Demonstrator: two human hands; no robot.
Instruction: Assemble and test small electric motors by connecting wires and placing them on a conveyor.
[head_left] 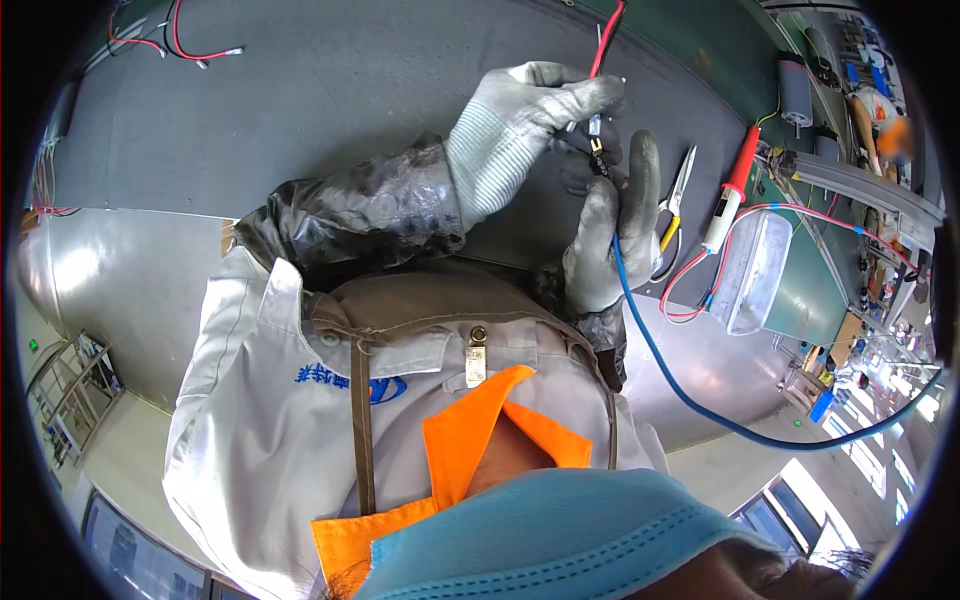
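My left hand, in a grey-white glove, pinches a red wire near its end. A small pale terminal shows just under those fingertips. My gloved right hand grips the end of a blue cable, with the thumb and curled fingers on it and one finger stretched upward. That cable ends in a dark piece with a brass-coloured tip, close against the terminal; whether they touch I cannot tell. Dark shadow and fingers partly hide the join. Both hands are above a dark grey worktop.
Right of my right hand lie scissors with a yellow handle. Beyond are a red-and-white probe-like handle on a red cable and a silvery tray. Red and black wires lie at far left. A metal rail stands right.
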